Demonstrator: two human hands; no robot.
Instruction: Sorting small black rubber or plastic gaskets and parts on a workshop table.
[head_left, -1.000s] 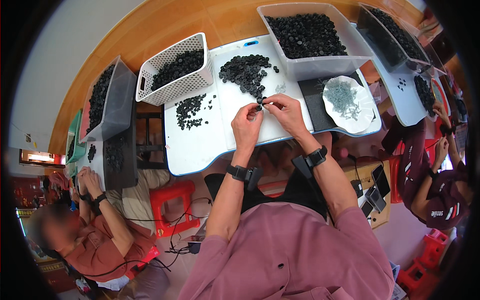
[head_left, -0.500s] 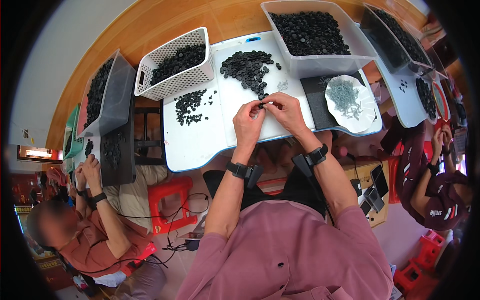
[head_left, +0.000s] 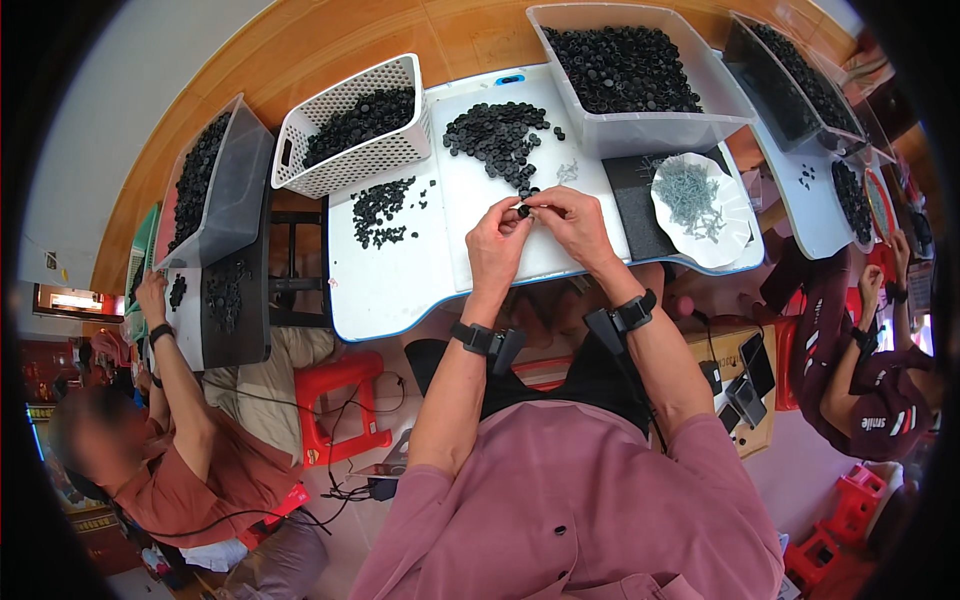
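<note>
Fingertips of my left hand and my right hand meet at the near end of a heap of black discs. Pinched between them is a small round black part, mostly covered by the fingers. A trail of discs runs from the heap down to my fingertips. Left of my hands lies a scatter of smaller black pieces. On the right, a white scalloped dish holds a pile of thin grey-green pins, and a few loose pins lie beyond my right hand.
A white perforated basket and a clear bin, both full of black parts, stand along the table's far side. The dish rests on a dark mat. Co-workers sit left and right; a red stool stands at the lower left.
My hands stay nearly in place, and the black part shows slightly more between my fingers. The left co-worker's hand has reached farther forward; the right co-worker's hands have moved apart.
</note>
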